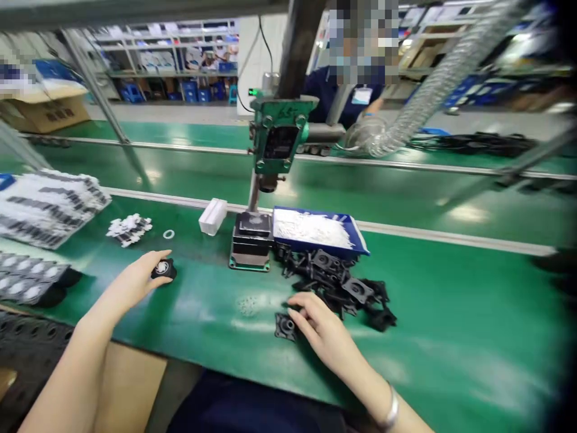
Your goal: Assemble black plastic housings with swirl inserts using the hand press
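Note:
My left hand (144, 270) is closed on a small black round part (163, 269) with a white swirl-shaped face, over the left side of the bench. My right hand (318, 325) has its thumb and forefinger curled in a pinch at the edge of a black plastic bracket (283, 325) with a square base and a round hub. The hand hides part of this bracket. Just behind it lies a heap of similar black plastic parts (327, 270). To the left of my right hand, small clear pieces (247, 305) are scattered on the green surface.
A green press head (285, 135) hangs above a black fixture block (251, 240). Beside it stands a blue tray (360, 237) of white strips. Leftward are a white block (213, 216), a white ring (168, 234), white-and-black parts (128, 229) and stacked trays (49, 207). Someone sits opposite.

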### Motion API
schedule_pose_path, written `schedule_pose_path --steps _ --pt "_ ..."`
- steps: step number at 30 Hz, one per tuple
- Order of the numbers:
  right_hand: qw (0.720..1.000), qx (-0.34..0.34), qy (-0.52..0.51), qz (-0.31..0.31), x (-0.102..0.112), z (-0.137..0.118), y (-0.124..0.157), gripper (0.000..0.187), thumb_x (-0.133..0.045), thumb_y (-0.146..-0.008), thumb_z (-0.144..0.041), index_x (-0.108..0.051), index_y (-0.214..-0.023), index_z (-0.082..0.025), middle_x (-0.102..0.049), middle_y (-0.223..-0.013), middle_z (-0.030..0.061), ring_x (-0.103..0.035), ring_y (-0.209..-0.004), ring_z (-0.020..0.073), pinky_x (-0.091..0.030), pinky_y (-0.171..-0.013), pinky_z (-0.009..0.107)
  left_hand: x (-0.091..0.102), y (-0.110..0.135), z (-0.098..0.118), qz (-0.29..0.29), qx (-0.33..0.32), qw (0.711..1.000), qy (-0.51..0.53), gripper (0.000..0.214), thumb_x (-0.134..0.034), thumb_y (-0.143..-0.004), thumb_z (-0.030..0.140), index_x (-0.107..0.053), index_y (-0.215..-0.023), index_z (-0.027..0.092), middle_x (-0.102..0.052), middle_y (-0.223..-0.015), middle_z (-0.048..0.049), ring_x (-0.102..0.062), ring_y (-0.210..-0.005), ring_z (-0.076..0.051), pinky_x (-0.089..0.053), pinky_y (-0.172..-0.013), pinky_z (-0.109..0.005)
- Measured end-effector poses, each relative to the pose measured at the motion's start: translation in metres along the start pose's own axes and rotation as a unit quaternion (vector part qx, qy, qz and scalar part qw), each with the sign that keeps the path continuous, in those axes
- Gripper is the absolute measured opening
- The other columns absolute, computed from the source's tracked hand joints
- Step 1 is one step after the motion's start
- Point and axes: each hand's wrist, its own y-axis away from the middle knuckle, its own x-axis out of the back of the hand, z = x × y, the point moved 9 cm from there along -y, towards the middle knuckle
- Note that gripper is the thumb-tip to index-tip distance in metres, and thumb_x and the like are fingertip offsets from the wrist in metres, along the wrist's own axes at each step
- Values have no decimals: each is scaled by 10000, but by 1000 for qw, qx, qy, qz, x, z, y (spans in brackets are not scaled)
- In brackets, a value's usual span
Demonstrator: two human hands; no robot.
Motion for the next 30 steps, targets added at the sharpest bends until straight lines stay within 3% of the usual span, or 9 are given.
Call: schedule_pose_path --steps 2,5,8,10,12,15,19,24,30 --pt "1000 -9 -5 -7 1 -2 9 219 -494 -992 -352 -641 -1044 -197 -627 -1062 115 -625 -696 154 -573 -678 312 -20 1 38 -1 -44 998 46 575 -549 -893 564 -552 -1328 188 -664 -1280 -136 -660 -1141 -316 -534 -984 -460" --pt "999 -26 3 -19 -6 -3 22 245 -618 -943 -338 -605 -1155 -216 -584 -1173 116 -637 -803 166 -581 -747 327 -55 13 108 -27 -94 983 154 525 -624 -899 429 -515 -1375 240 -690 -1252 -87 -668 -1141 -253 -545 -993 -395" --pt "999 -11 35 7 -14 -3 29 189 -649 -930 -287 -622 -1108 -230 -576 -1192 107 -623 -1046 224 -546 -910 395 -88 26 165 -64 -98 946 302 607 -703 -854 308 -461 -1410 266 -709 -1189 -58 -682 -1106 -216 -573 -958 -355" --pt "999 -3 40 22 -17 0 31 126 -640 -936 -261 -634 -1056 -223 -582 -1171 105 -606 -1106 240 -532 -933 414 -105 31 187 -85 -89 915 384 670 -736 -830 264 -427 -1424 272 -707 -1152 -45 -690 -1072 -199 -574 -958 -346" --pt "999 -4 29 22 -16 2 30 110 -653 -926 -249 -637 -1030 -216 -586 -1156 104 -611 -1090 238 -539 -913 408 -114 33 196 -91 -80 901 416 701 -769 -807 258 -424 -1417 274 -704 -1125 -38 -690 -1057 -199 -568 -972 -358" --pt "1000 -10 9 28 -2 -3 25 79 -671 -914 -242 -640 -984 -222 -599 -1128 92 -620 -1046 228 -543 -888 400 -119 35 194 -82 -74 904 412 688 -798 -790 296 -450 -1382 259 -706 -1124 -48 -684 -1072 -223 -553 -994 -394" --pt "997 37 29 56 23 -38 14 122 -709 -894 -263 -637 -993 -256 -631 -1110 68 -582 -1072 241 -496 -934 445 -120 37 192 -77 -80 903 416 687 -797 -799 334 -437 -1377 248 -698 -1137 -68 -682 -1084 -238 -552 -986 -402" --pt "994 111 -10 -16 2 -74 4 149 -682 -915 -239 -598 -1037 -249 -655 -1074 59 -566 -1120 236 -506 -948 426 -119 38 194 -63 -93 896 429 644 -755 -841 309 -409 -1382 251 -681 -1118 -63 -688 -1049 -215 -564 -956 -379" --pt "991 133 -16 -24 -15 -74 3 174 -656 -928 -197 -588 -1087 -214 -646 -1074 79 -558 -1138 231 -498 -978 419 -121 38 193 -68 -86 902 418 637 -760 -826 280 -425 -1367 266 -668 -1159 -55 -683 -1044 -214 -559 -964 -390"
